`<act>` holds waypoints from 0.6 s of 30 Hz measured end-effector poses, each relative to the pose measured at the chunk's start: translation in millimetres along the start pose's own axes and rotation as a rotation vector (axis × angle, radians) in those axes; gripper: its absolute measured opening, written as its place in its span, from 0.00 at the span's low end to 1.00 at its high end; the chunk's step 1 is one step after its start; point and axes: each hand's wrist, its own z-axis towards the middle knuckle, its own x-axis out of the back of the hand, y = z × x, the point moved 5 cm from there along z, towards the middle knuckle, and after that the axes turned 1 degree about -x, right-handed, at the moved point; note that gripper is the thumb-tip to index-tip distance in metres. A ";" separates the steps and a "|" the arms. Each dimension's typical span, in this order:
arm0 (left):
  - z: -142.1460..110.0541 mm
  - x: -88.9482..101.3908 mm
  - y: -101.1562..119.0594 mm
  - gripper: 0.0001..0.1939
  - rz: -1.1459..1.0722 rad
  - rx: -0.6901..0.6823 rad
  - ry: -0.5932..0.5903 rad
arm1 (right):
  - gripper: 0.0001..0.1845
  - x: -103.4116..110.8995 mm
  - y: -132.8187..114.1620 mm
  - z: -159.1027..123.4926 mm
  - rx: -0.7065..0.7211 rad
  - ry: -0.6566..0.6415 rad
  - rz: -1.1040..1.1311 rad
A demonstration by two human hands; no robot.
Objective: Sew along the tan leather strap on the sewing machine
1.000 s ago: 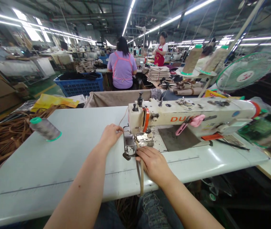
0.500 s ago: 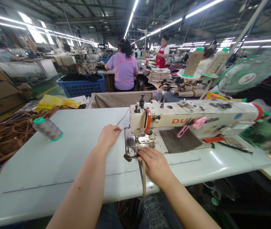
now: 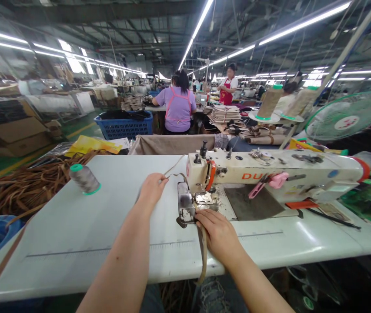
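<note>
While the right hand (image 3: 216, 234) rests at the front of the white sewing machine (image 3: 231, 176), its fingers lie close together on a tan strip (image 3: 204, 256). The thumb is hidden, so one cannot tell if they pinch it. The tan strip goes under that hand, just by the shiny metal plate (image 3: 204, 198), and hangs down past the near edge of the white surface (image 3: 68, 226). The left hand (image 3: 154, 189) is to the left of the machine, and its fingers squeeze a thin strip (image 3: 180, 174) that runs to the needle end. A gray spool (image 3: 85, 180) with a green top sits farther left on the surface. Beyond the left edge lies a big heap of brown strips (image 3: 38, 182). A pink tool (image 3: 278, 180) is at the machine's front side. Farther back, a person in a purple top (image 3: 177, 108) sits near a blue basket (image 3: 125, 127).
</note>
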 end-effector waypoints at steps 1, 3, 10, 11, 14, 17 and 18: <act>-0.4 2.0 0.3 0.06 -0.019 0.015 -0.009 | 0.19 1.3 1.8 -1.4 -0.010 0.022 0.042; -3.6 8.4 1.4 0.07 -0.049 0.038 -0.021 | 0.20 9.3 13.9 -7.1 -0.095 0.136 0.147; -48.4 39.3 -5.2 0.13 -0.100 0.028 0.014 | 0.26 79.9 114.4 -44.2 -0.769 0.864 0.495; -57.1 42.3 -6.8 0.14 -0.113 0.035 0.006 | 0.29 88.0 121.4 -39.4 -0.765 0.872 0.559; -80.4 49.8 -7.4 0.16 -0.158 0.061 -0.026 | 0.36 98.5 129.6 -14.0 -0.737 0.799 0.836; -96.5 53.5 -1.3 0.17 -0.196 0.086 -0.060 | 0.38 100.5 126.3 1.3 -0.766 0.849 0.907; -100.3 53.8 1.2 0.18 -0.205 0.093 -0.067 | 0.39 99.2 123.1 1.8 -0.780 0.874 0.897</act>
